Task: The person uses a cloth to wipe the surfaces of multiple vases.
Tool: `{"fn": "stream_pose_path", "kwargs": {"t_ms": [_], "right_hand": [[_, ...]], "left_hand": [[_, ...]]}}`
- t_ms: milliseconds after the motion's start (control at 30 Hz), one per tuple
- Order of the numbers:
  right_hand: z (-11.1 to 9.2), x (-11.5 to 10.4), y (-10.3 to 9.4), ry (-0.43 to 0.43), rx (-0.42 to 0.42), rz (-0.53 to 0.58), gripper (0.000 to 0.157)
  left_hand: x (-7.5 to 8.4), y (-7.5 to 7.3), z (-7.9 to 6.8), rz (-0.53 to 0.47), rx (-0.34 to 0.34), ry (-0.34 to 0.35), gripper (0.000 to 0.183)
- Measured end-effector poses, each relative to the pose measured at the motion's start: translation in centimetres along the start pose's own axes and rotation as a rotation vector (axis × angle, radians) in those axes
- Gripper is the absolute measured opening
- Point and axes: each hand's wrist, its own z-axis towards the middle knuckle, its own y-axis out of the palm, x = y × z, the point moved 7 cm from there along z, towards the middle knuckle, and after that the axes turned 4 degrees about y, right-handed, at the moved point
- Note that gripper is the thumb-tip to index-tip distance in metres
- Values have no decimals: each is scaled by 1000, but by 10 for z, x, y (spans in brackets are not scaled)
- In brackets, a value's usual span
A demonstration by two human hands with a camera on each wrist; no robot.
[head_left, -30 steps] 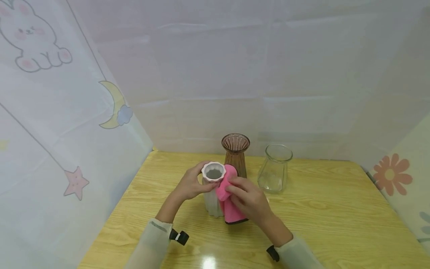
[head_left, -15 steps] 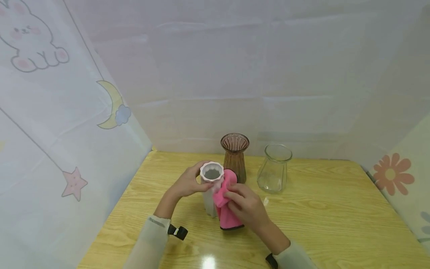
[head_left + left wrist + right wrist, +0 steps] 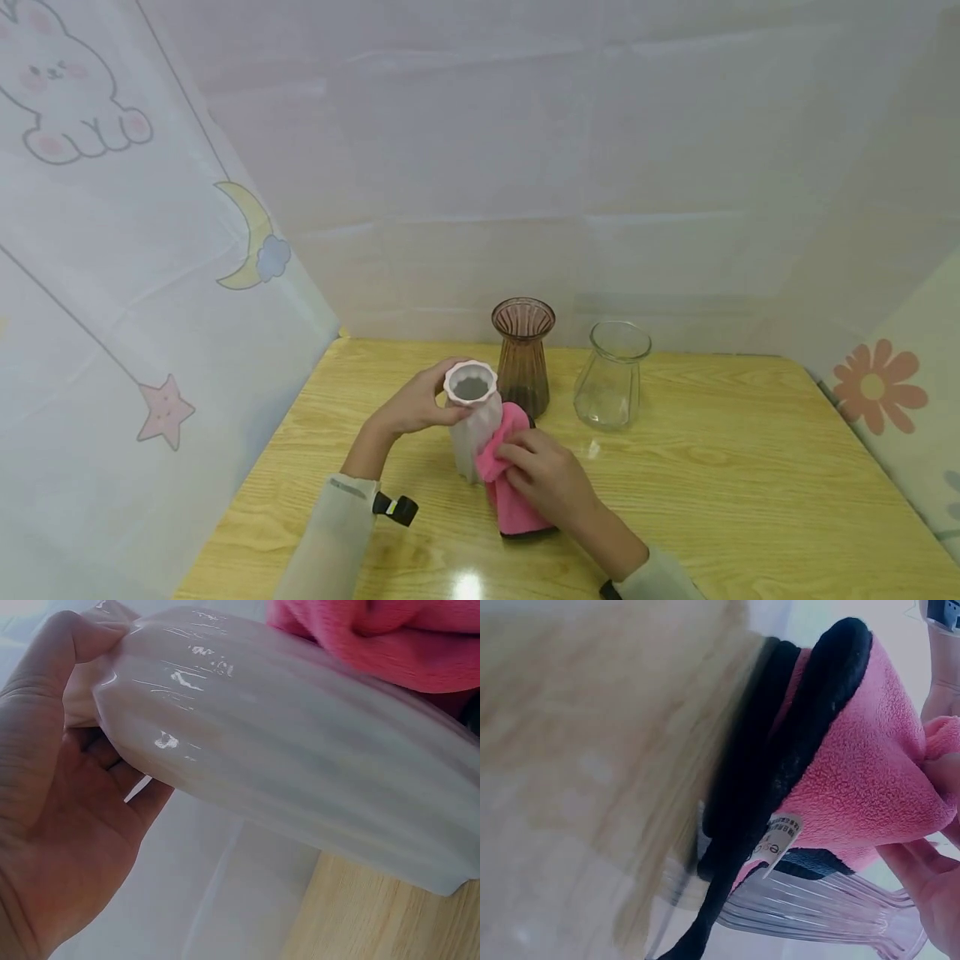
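A white ribbed vase (image 3: 476, 429) with a scalloped rim stands on the table, mouth up. My left hand (image 3: 415, 406) grips it just below the rim, thumb across the near side; the left wrist view shows the thumb on the glossy neck of the vase (image 3: 247, 727). Against the vase's right side lies a pink cloth (image 3: 513, 504), bunched at the top. My right hand (image 3: 551, 479) pinches that cloth between thumb and fingers. In the right wrist view the folded cloth (image 3: 862, 750) hangs down with black edging and a small white label (image 3: 776, 838).
A brown ribbed glass vase (image 3: 525, 358) stands right behind the cloth. Farther right is a clear glass vase (image 3: 611, 383). The wooden table (image 3: 735, 475) ends at a pale printed sheet (image 3: 480, 167) behind and at the sides.
My right hand has slid the pink cloth down along the white vase, from near the rim toward its middle. The left hand keeps its grip; the vase has shifted slightly left in view.
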Motion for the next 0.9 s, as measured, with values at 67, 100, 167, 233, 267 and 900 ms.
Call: {"fn": "stream_pose_path", "kwargs": {"t_ms": [67,100,167,233,267,900], "right_hand": [[-1,-1,2,-3,-17,-5,29],[-2,-1,3,-6,-24,-4,29],[-2,-2,4,-8,-34,-3,29],[-2,-3,4,-7,-41,-2,29],[-3,-3,4,-6,-42,-1,29],[0,-3,-6,1,-30,-43,29]], "left_hand": [[0,0,1,-21,-9,5,67],[0,0,1,-33,-13,5,68],[-1,0,1,-53,-17,1,68],[-1,0,1,-67,-21,-3,69],[-1,0,0,-77,-22,-5,69],[1,7,-14,117,330,-98,70]]}}
